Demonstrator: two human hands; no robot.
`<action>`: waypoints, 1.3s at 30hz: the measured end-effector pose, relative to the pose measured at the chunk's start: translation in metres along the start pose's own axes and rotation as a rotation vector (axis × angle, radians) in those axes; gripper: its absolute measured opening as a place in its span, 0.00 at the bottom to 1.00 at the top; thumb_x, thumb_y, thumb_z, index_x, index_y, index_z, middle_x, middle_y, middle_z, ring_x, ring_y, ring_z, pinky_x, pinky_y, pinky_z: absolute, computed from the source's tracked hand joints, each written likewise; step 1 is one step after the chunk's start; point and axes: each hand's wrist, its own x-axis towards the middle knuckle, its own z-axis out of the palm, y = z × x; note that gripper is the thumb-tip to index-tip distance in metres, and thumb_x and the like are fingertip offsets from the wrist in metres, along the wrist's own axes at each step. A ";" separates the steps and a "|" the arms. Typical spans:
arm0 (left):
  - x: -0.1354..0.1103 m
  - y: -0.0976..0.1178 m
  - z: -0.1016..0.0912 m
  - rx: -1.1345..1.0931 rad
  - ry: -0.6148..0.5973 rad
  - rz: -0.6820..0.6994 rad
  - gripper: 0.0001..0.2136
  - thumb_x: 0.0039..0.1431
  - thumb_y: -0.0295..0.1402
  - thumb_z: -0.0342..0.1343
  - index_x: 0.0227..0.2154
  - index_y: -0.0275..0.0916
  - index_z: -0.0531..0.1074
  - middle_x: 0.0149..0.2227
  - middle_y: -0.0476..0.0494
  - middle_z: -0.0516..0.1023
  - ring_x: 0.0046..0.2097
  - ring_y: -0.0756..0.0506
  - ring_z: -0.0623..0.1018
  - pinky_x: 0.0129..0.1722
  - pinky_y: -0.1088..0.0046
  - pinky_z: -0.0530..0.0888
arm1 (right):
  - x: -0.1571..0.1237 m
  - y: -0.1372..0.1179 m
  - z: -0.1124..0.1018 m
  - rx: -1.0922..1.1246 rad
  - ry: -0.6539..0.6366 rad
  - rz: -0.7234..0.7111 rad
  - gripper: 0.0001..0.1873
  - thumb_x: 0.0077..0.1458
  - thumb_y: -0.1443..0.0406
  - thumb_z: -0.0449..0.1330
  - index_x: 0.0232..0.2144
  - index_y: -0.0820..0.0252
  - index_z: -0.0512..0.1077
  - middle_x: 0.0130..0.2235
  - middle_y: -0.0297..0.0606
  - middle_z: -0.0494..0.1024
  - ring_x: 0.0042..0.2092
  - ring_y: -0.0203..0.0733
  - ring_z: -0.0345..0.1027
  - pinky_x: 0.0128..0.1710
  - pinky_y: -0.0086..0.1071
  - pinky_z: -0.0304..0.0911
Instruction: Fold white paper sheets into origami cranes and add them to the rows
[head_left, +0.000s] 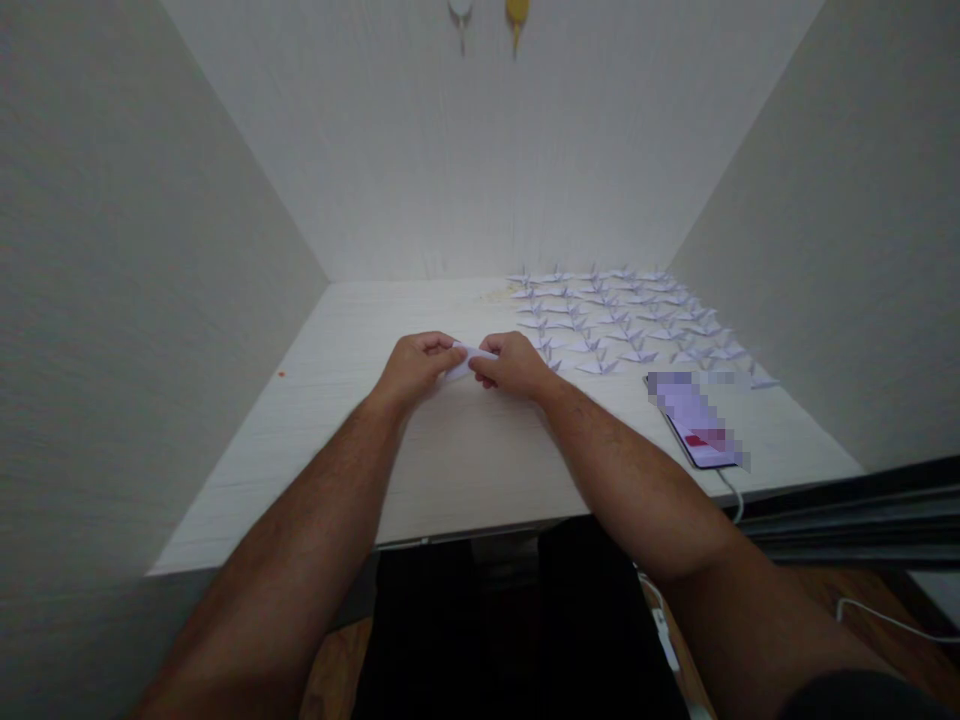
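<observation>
Between my two hands, a small piece of folded white paper [459, 369] is held a little above the white table. My left hand [425, 366] pinches its left side, thumb on top. At its right side, my right hand [511, 364] grips it between thumb and curled fingers. The fingers cover much of the paper, so its full shape cannot be made out. Many folded white paper cranes [598, 363] stand in rows on the table, just beyond and to the right of my right hand.
A phone [694, 425] lies at the table's [465, 470] right, with a white cable [733, 495] running over the front edge. Walls enclose the left, back and right. A small orange speck [282, 374] is at the left. Two hooks [516, 14] hang on the back wall.
</observation>
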 end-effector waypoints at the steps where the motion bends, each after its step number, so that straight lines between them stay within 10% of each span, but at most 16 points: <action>1: 0.001 -0.001 0.000 0.013 0.010 0.015 0.10 0.42 0.37 0.66 0.26 0.36 0.77 0.24 0.48 0.76 0.25 0.51 0.71 0.27 0.74 0.66 | -0.001 -0.001 0.000 -0.007 -0.006 0.002 0.08 0.49 0.65 0.58 0.22 0.64 0.73 0.19 0.34 0.75 0.22 0.30 0.67 0.23 0.22 0.58; 39: 0.000 0.001 0.000 0.024 0.070 -0.048 0.10 0.38 0.33 0.68 0.25 0.35 0.78 0.25 0.44 0.79 0.25 0.49 0.73 0.27 0.72 0.68 | 0.000 0.000 0.000 0.059 -0.024 0.038 0.08 0.49 0.64 0.60 0.23 0.64 0.73 0.21 0.35 0.77 0.22 0.31 0.69 0.22 0.21 0.59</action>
